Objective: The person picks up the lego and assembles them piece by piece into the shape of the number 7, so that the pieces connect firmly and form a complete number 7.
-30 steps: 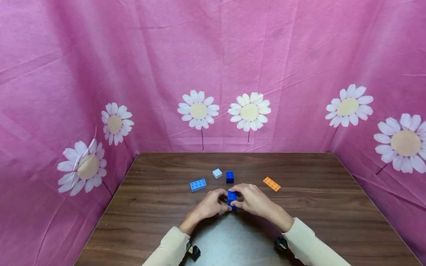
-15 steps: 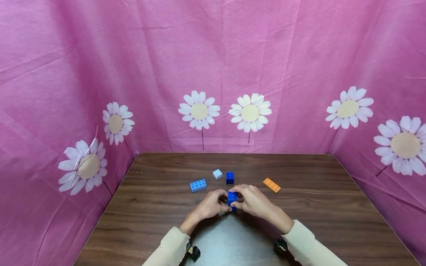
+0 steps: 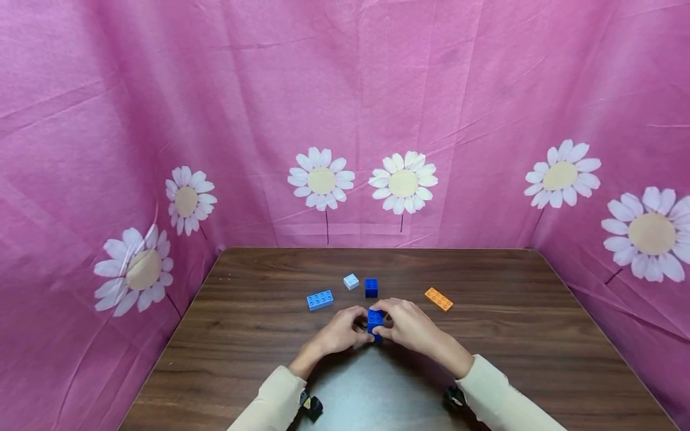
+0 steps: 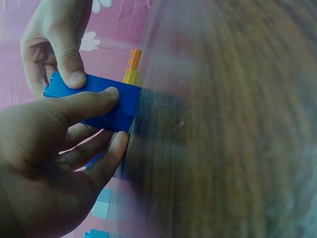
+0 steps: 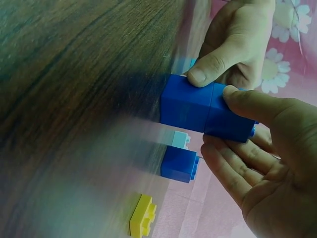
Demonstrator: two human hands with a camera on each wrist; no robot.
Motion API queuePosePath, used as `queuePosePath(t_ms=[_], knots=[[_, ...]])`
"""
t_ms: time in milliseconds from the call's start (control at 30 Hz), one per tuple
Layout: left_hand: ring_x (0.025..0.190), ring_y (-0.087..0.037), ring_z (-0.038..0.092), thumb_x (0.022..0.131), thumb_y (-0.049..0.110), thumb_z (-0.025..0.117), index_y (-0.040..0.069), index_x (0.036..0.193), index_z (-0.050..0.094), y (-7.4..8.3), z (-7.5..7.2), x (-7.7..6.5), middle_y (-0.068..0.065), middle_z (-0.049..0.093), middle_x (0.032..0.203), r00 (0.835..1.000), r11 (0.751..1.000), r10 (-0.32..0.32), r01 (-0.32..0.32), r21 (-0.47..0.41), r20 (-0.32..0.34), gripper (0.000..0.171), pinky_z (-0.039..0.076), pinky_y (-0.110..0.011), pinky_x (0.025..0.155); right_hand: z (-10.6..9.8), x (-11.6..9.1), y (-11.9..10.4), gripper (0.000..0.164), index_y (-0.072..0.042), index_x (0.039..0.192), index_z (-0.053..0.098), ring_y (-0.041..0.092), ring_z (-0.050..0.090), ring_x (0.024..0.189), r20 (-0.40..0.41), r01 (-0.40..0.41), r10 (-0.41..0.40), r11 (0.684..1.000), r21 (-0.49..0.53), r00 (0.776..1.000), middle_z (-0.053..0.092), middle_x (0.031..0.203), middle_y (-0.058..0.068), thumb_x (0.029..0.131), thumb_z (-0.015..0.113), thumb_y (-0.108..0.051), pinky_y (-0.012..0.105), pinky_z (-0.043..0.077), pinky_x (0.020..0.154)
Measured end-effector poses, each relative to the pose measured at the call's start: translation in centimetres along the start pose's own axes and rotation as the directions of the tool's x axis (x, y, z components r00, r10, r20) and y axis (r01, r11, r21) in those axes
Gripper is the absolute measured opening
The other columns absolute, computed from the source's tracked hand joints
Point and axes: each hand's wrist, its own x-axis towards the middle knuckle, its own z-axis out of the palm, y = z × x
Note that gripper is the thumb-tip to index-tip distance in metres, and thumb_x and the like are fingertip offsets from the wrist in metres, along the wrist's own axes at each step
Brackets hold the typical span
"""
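Two dark blue toy bricks stand stacked upright on the table, the lower brick [image 5: 185,103] touching the wood and the upper brick [image 5: 230,116] on top with its studs up. My left hand [image 3: 341,330] pinches the lower brick, its thumb on the near face in the left wrist view. The upper brick is gripped by my right hand [image 3: 409,323], thumb in front and fingers behind. A thin seam shows between the bricks in both wrist views. From the head view, fingers cover much of the lower brick.
Beyond the hands sit another dark blue brick [image 3: 371,288], a pale blue brick [image 3: 351,281] and a longer light blue brick [image 3: 320,300]. An orange brick [image 3: 439,299] lies to the right. A yellow brick [image 5: 142,215] shows in the wrist views. Pink cloth [image 3: 345,90] surrounds the table.
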Motion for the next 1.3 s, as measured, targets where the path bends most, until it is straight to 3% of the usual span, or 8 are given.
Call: queuePosePath(t_ms=[233,567,833,967,1167,1300], knots=[[0.095,-0.016,0.072,0.090,0.007,0.085,0.002,0.117,0.070,0.0,0.0,0.1,-0.009,0.070,0.111,1.000,1.000,-0.005,0.005,0.004,0.016,0.031,0.057,-0.015,0.078,-0.1,-0.1,0.1,0.039,-0.006,0.124,0.073,0.015,0.075,0.093,0.022,-0.025,0.024,0.999,0.028,0.999,0.076,0.120,0.012,0.090,0.088,-0.018,0.025,0.063,0.076],[0.097,-0.015,0.071,0.091,0.009,0.085,0.005,0.118,0.069,0.1,0.0,0.0,-0.008,0.071,0.111,1.000,1.000,-0.010,0.011,-0.024,0.021,0.033,0.059,-0.017,0.080,-0.4,0.1,0.0,0.039,-0.008,0.126,0.072,0.018,0.073,0.103,0.068,-0.036,0.034,0.999,0.018,0.997,0.075,0.122,0.010,0.092,0.086,-0.022,0.035,0.064,0.084],[0.099,-0.017,0.072,0.091,0.012,0.086,0.010,0.118,0.069,0.1,0.0,0.0,-0.006,0.073,0.111,0.999,0.999,0.005,-0.007,-0.042,-0.043,0.033,0.060,-0.019,0.082,-0.4,0.3,0.2,0.030,-0.011,0.118,0.073,0.011,0.067,0.093,0.047,0.028,-0.031,0.998,0.059,0.998,0.068,0.114,-0.001,0.092,0.086,-0.018,0.028,0.062,0.081],[0.105,-0.019,0.073,0.091,0.012,0.086,0.011,0.119,0.066,0.2,0.2,-0.2,-0.010,0.076,0.113,0.997,0.995,0.000,-0.008,-0.103,-0.072,0.035,0.062,-0.028,0.091,-0.5,0.4,0.4,0.031,-0.011,0.118,0.073,0.009,0.065,0.092,0.050,0.039,-0.042,0.998,0.054,0.998,0.069,0.113,-0.001,0.092,0.087,-0.019,0.027,0.061,0.081],[0.117,-0.036,0.073,0.092,0.003,0.082,0.004,0.123,0.060,0.1,0.6,-0.3,-0.022,0.074,0.123,0.996,0.969,0.022,-0.043,-0.242,-0.088,0.038,0.061,-0.041,0.101,-0.8,0.4,0.5,0.039,-0.009,0.122,0.072,0.011,0.068,0.093,0.060,0.056,-0.060,0.997,0.053,0.996,0.073,0.113,0.002,0.092,0.087,-0.028,0.030,0.062,0.082],[0.117,-0.035,0.074,0.092,0.004,0.083,0.007,0.120,0.063,0.2,0.6,-0.3,-0.019,0.074,0.125,0.996,0.972,0.019,-0.038,-0.231,-0.085,0.035,0.061,-0.044,0.102,-1.7,0.6,1.1,0.039,-0.009,0.123,0.072,0.014,0.071,0.097,0.071,0.044,-0.053,0.990,0.131,0.996,0.075,0.113,0.001,0.096,0.081,-0.036,0.032,0.063,0.085]])
